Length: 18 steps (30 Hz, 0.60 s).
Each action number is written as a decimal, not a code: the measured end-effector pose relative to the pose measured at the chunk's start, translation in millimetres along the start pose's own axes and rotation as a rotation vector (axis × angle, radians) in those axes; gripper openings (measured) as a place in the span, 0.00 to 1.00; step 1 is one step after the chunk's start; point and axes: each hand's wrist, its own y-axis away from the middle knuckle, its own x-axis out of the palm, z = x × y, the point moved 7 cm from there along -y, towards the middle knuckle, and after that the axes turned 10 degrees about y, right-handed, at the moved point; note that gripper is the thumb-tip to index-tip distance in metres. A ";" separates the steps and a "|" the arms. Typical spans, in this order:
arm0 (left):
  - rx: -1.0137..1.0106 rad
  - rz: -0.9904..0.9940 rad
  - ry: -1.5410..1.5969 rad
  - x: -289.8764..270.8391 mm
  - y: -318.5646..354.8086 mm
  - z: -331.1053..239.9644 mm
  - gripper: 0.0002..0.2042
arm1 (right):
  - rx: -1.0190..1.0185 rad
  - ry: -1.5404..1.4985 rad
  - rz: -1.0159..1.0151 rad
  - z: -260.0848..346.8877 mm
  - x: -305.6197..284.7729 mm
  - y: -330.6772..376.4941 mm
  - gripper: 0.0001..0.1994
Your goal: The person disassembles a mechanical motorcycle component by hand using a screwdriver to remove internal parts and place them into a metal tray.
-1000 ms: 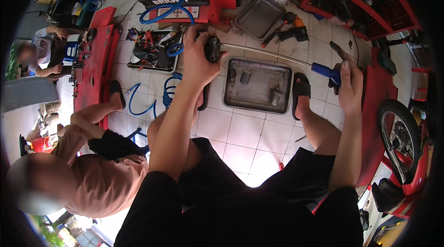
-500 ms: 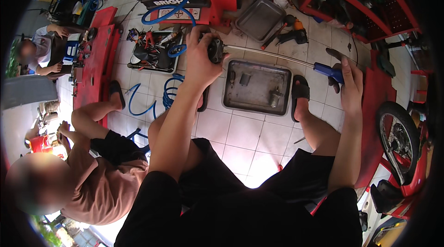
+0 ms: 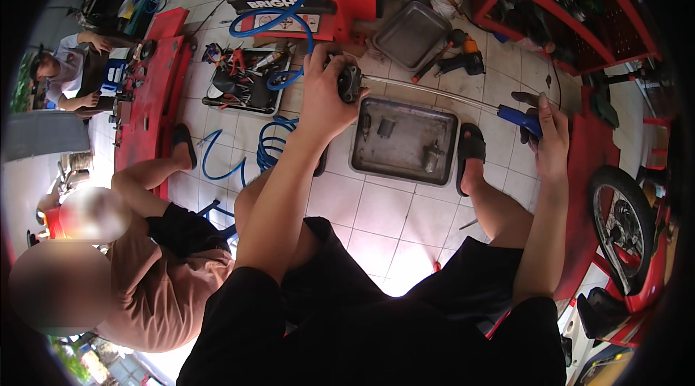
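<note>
My left hand (image 3: 324, 96) is raised over the near side of the toolbox and curls around a dark round metal part (image 3: 350, 84). My right hand (image 3: 550, 129), at the right, is closed around the blue handle of a tool (image 3: 520, 120) with a long thin metal shaft (image 3: 434, 91). The shaft reaches leftward, its tip against or just beside the metal part; contact cannot be made out. Some right-hand fingers look dark and extend past the handle. Below the shaft, a grey metal tray (image 3: 405, 174) on the floor holds a small dark cylinder (image 3: 386, 128) and a metal piece (image 3: 432, 157).
A blue coiled hose (image 3: 269, 147) lies left of my foot and loops upward. A tray of hand tools (image 3: 250, 82) is beyond it. A second tray (image 3: 411, 35) and an orange-black power tool (image 3: 463, 59) lie ahead. A co-worker (image 3: 166, 285) sits close at my left; a motorcycle wheel (image 3: 621, 227) stands right.
Both hands, with the metal part and the blue-handled tool, have shifted slightly right and down in the picture. The grip of each hand is unchanged.
</note>
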 end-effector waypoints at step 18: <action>-0.017 -0.046 0.004 -2.5 1.1 7.4 0.26 | -0.072 -0.151 0.002 -27.8 -9.2 -8.3 0.17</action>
